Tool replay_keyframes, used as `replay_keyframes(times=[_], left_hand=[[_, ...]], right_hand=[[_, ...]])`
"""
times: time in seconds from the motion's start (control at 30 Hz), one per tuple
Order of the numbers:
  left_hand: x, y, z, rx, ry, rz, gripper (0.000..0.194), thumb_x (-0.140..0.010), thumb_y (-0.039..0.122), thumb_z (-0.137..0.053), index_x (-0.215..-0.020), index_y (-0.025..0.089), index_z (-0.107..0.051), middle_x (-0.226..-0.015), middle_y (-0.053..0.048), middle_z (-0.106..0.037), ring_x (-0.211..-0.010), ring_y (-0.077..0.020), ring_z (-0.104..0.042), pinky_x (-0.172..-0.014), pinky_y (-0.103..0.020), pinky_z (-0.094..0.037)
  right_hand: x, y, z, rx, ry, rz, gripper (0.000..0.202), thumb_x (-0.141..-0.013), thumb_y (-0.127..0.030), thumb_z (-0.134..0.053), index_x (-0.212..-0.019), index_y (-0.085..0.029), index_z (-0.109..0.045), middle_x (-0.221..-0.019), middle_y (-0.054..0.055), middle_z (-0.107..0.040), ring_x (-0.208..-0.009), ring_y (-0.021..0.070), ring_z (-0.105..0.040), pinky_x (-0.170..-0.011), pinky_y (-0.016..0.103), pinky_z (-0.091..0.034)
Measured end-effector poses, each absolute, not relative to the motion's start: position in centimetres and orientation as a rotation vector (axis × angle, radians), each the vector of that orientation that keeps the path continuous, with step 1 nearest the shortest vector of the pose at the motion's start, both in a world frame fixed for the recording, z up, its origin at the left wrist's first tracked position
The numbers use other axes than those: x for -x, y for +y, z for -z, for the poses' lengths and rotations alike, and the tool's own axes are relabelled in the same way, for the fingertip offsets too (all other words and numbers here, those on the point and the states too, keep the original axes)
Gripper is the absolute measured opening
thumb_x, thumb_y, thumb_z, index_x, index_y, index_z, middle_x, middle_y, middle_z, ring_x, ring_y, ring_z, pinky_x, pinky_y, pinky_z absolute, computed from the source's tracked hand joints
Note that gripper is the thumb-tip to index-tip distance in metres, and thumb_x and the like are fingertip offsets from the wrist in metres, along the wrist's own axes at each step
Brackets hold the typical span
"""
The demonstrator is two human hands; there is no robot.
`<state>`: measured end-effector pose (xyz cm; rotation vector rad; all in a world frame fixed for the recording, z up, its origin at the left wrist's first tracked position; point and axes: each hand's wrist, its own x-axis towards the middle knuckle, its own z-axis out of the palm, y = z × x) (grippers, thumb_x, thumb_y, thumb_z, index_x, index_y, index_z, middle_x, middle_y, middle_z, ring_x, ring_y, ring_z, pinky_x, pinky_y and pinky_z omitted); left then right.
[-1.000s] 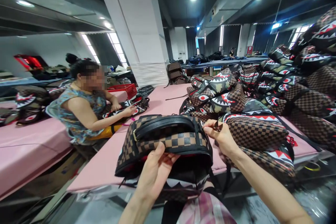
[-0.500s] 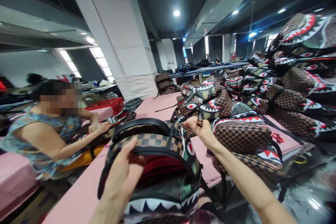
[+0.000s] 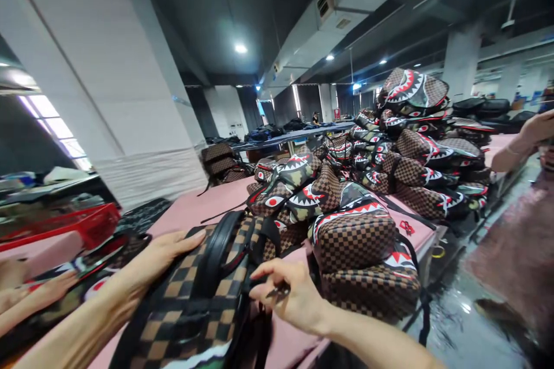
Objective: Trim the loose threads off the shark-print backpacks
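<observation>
A brown-and-black checkered backpack with a black strap lies in front of me, partly cut off by the lower edge. My left hand grips its far left edge, thumb on top and the other fingers mostly hidden. On the bag's right side is my right hand, its fingers curled around a small dark pointed tool whose kind I cannot make out. The thumb and forefinger are close to the bag's side; whether they touch it is unclear.
Several finished-looking checkered backpacks with shark-mouth patterns are heaped on the pink table. A white pillar and a red basket stand to the left. A co-worker's hands show at left, another person's hand at right.
The view has swung right. The backpack has turned and tipped, so its open red-lined mouth is hidden and its checkered face shows. My right hand has come down to the bag's side.
</observation>
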<state>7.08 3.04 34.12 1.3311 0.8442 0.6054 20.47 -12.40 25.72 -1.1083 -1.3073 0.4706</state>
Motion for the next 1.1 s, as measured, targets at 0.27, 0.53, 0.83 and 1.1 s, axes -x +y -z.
replay_keyframes(times=[0.27,0.53,0.83,1.1], left_hand=[[-5.0,3.9,-36.1,-1.406,0.848,-0.702,0.043,-0.051,0.021,-0.074,-0.09,0.008,-0.059,-0.074,-0.005,-0.063,-0.061,-0.0164,-0.057,-0.057,-0.024,-0.046],[-3.9,4.5,-32.8,-1.243,0.808,-0.845,0.047,-0.044,0.026,-0.074,-0.085,0.006,-0.063,-0.076,-0.008,-0.063,-0.062,-0.0149,-0.056,-0.056,-0.024,-0.046],[-2.5,4.0,-32.2,-1.264,0.746,-0.88,0.034,-0.048,0.028,-0.072,-0.072,0.007,-0.06,-0.063,-0.003,-0.059,-0.05,-0.0089,-0.049,-0.048,-0.02,-0.041],[-2.7,1.5,-30.8,-1.36,0.612,-0.865,0.041,-0.064,0.037,-0.068,-0.095,0.011,-0.061,-0.076,-0.003,-0.06,-0.065,-0.0124,-0.054,-0.061,-0.023,-0.046]], right_hand=[[-21.9,-9.6,-26.5,1.284,-1.282,-0.511,0.029,-0.075,-0.033,-0.059,-0.098,-0.018,-0.065,-0.086,0.002,-0.062,-0.077,0.0111,-0.056,-0.07,0.021,-0.042],[-19.6,-9.5,-26.9,1.364,-1.367,-0.406,0.03,-0.072,-0.041,-0.062,-0.092,-0.018,-0.063,-0.075,0.001,-0.062,-0.068,0.012,-0.057,-0.065,0.022,-0.041],[-16.4,-7.9,-28.7,1.361,-1.54,-0.018,0.024,-0.082,-0.035,-0.052,-0.068,-0.015,-0.049,-0.064,-0.002,-0.051,-0.057,0.0071,-0.043,-0.055,0.021,-0.03],[-22.1,-6.4,-29.5,1.581,-1.378,0.194,0.004,-0.074,-0.02,-0.053,-0.073,-0.016,-0.056,-0.072,-0.001,-0.059,-0.066,0.0111,-0.053,-0.063,0.023,-0.033]])
